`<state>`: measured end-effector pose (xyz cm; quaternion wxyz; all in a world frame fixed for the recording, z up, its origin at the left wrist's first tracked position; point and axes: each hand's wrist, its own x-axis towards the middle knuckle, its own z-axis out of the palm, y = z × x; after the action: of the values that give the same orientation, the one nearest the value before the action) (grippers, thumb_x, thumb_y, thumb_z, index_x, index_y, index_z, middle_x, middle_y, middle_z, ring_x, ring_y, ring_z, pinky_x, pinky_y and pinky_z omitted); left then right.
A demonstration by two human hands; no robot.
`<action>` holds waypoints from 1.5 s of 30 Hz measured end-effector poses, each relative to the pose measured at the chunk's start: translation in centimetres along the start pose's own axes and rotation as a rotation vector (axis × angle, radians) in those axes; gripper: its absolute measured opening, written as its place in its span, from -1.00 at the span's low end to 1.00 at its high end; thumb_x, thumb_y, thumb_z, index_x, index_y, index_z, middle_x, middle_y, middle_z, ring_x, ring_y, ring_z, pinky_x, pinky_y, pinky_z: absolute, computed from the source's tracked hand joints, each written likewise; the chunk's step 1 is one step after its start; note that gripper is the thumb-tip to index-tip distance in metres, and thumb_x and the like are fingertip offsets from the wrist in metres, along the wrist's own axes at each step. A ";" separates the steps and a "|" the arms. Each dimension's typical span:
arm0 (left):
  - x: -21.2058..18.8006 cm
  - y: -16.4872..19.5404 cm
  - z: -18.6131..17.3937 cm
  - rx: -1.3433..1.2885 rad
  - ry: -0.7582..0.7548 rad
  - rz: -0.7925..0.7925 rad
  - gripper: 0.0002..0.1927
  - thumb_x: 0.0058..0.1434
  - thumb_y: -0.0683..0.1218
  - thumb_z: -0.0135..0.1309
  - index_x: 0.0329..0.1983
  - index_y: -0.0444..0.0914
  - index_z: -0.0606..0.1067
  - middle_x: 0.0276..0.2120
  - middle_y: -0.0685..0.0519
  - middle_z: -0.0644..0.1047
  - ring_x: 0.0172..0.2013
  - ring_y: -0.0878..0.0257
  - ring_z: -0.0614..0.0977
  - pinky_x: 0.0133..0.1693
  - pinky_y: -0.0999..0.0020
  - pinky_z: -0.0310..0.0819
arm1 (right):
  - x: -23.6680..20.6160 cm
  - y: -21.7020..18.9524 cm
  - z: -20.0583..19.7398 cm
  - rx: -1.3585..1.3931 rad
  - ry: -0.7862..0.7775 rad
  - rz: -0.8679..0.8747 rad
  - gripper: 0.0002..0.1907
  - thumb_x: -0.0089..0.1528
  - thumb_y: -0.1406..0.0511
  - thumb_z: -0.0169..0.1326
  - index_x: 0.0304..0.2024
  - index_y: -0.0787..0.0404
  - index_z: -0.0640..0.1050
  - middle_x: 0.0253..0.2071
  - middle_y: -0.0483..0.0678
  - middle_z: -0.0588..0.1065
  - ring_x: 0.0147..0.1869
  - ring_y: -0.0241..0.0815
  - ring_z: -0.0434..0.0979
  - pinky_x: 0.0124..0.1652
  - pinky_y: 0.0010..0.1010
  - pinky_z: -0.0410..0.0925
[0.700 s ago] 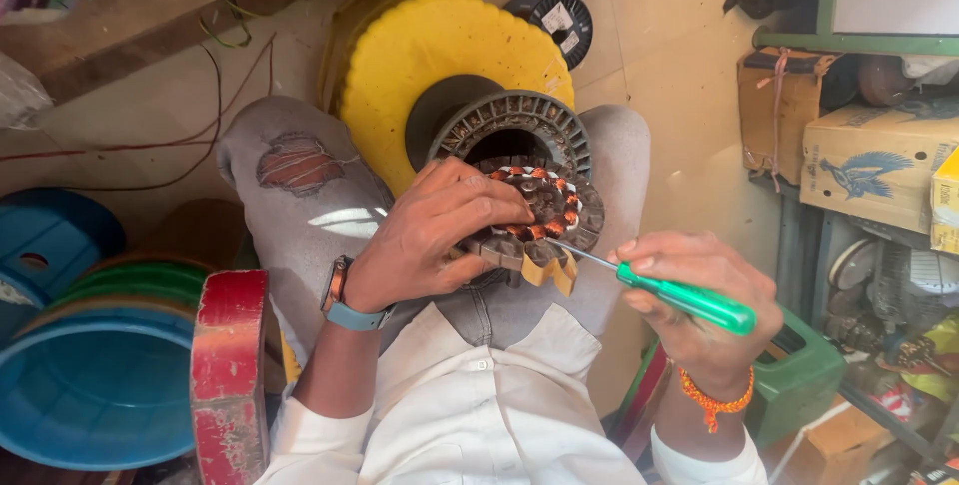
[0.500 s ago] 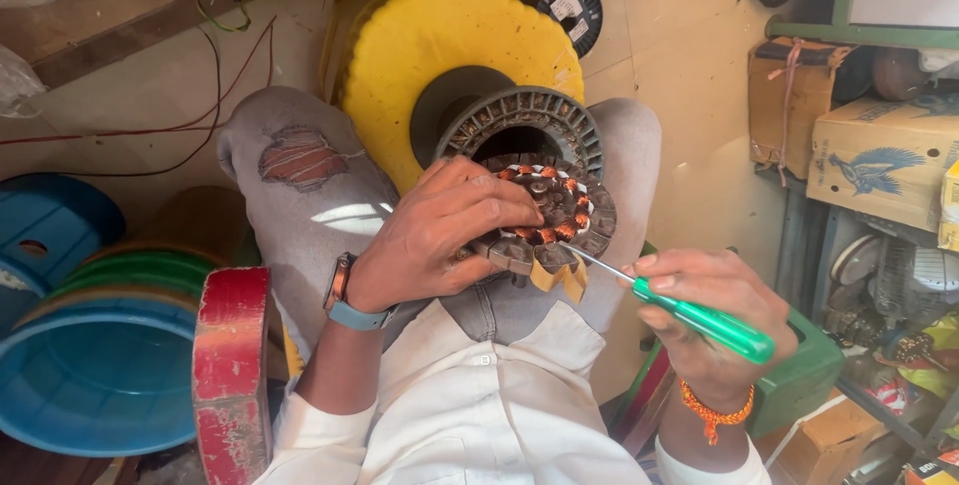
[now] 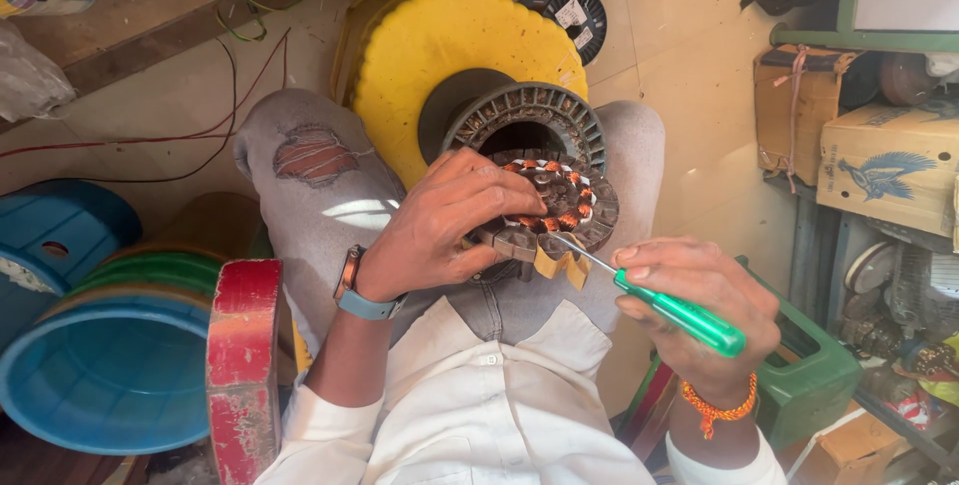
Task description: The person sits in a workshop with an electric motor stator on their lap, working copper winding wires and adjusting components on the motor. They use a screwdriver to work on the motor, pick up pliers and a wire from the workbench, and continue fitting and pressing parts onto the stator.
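My left hand (image 3: pixel 450 225) grips a round motor stator (image 3: pixel 559 207) with copper windings, resting on my lap. Yellow paper strips (image 3: pixel 559 263) stick out of its near edge. My right hand (image 3: pixel 699 315) holds a green-handled screwdriver (image 3: pixel 679 313); its metal tip reaches the stator's near rim by the yellow strips. Just behind the stator stands a second, bare slotted metal ring (image 3: pixel 527 117), leaning against a yellow round stool (image 3: pixel 440 55).
A red wooden block (image 3: pixel 240 355) and stacked blue and green tubs (image 3: pixel 100 365) sit at my left. At my right are a green case (image 3: pixel 809 365), cardboard boxes (image 3: pixel 879 155) and shelves of parts. A wire spool (image 3: pixel 574 13) lies on the floor behind the stool.
The view has shifted slightly. My right hand with the screwdriver has dropped a little lower and nearer to me, the tip staying at the stator's near rim. My left hand keeps its grip.
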<state>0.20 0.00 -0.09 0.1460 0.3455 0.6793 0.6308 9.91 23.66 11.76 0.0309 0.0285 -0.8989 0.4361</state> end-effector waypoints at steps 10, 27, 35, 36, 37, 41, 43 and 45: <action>0.0 -0.1 -0.1 0.000 0.022 0.006 -0.52 0.00 -0.16 0.32 0.05 -0.19 0.55 0.02 0.08 0.58 0.03 0.08 0.55 0.11 0.18 0.40 | 2.3 -1.1 -0.8 -0.022 -0.114 -0.059 -0.71 0.09 0.43 0.35 -0.17 0.36 0.58 -0.17 0.15 0.59 -0.05 0.00 0.69 -0.05 -0.28 0.56; -0.1 -0.2 0.0 -0.011 -0.018 0.015 -0.44 -0.01 -0.20 0.34 0.13 -0.09 0.60 0.07 0.23 0.59 -0.02 0.18 0.52 0.11 0.24 0.38 | 4.7 -1.2 -0.7 0.014 -0.178 0.018 -0.73 0.14 0.38 0.37 -0.15 0.32 0.60 -0.18 0.09 0.63 -0.10 -0.09 0.72 -0.11 -0.44 0.55; 0.2 -0.4 0.0 -0.012 -0.013 0.048 -0.45 -0.01 -0.19 0.35 0.12 -0.12 0.59 0.05 0.21 0.58 -0.02 0.16 0.52 0.09 0.21 0.37 | 4.1 -2.9 0.7 -0.100 -0.167 -0.125 -0.71 0.04 0.40 0.38 -0.24 0.39 0.59 -0.25 0.16 0.61 -0.11 0.00 0.72 -0.09 -0.32 0.58; 0.1 -0.4 0.0 -0.022 0.001 0.052 -0.46 0.01 -0.18 0.35 0.12 -0.12 0.59 0.06 0.22 0.58 -0.01 0.16 0.52 0.09 0.21 0.37 | 4.1 -3.1 0.9 -0.106 -0.142 -0.141 -0.70 0.04 0.40 0.39 -0.25 0.40 0.58 -0.26 0.16 0.61 -0.11 0.00 0.71 -0.11 -0.33 0.58; 0.0 -0.5 0.1 -0.031 0.014 0.057 -0.47 0.02 -0.17 0.36 0.12 -0.11 0.59 0.06 0.23 0.57 -0.01 0.17 0.52 0.09 0.21 0.37 | 4.1 -3.2 1.0 -0.109 -0.147 -0.122 -0.70 0.05 0.40 0.38 -0.23 0.41 0.58 -0.25 0.16 0.60 -0.09 0.00 0.71 -0.08 -0.30 0.59; -0.3 -0.7 -0.2 -0.027 0.009 0.063 -0.47 0.02 -0.21 0.34 0.12 -0.11 0.59 0.07 0.23 0.58 0.00 0.17 0.52 0.11 0.22 0.38 | 4.5 -3.8 1.2 -0.180 -0.198 -0.088 -0.70 0.07 0.40 0.35 -0.20 0.41 0.57 -0.22 0.17 0.61 -0.06 0.02 0.72 -0.03 -0.26 0.58; -0.5 -0.7 -0.5 -0.019 0.002 0.060 -0.47 0.01 -0.23 0.33 0.11 -0.11 0.59 0.07 0.23 0.59 -0.02 0.17 0.51 0.12 0.21 0.39 | 4.6 -3.8 1.3 -0.227 -0.214 -0.095 -0.71 0.09 0.40 0.35 -0.20 0.40 0.57 -0.24 0.15 0.62 -0.08 0.02 0.72 -0.06 -0.28 0.58; -0.6 -0.6 -0.6 -0.029 0.009 0.049 -0.47 0.02 -0.21 0.34 0.11 -0.11 0.59 0.07 0.23 0.59 -0.01 0.18 0.51 0.12 0.22 0.39 | 4.6 -3.5 1.5 -0.260 -0.198 -0.102 -0.73 0.13 0.40 0.36 -0.20 0.39 0.57 -0.27 0.13 0.62 -0.12 0.01 0.73 -0.12 -0.32 0.58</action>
<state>0.02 -0.84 -0.72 0.1322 0.3570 0.6621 0.6455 5.58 20.19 13.96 -0.0325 0.1127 -0.9438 0.3091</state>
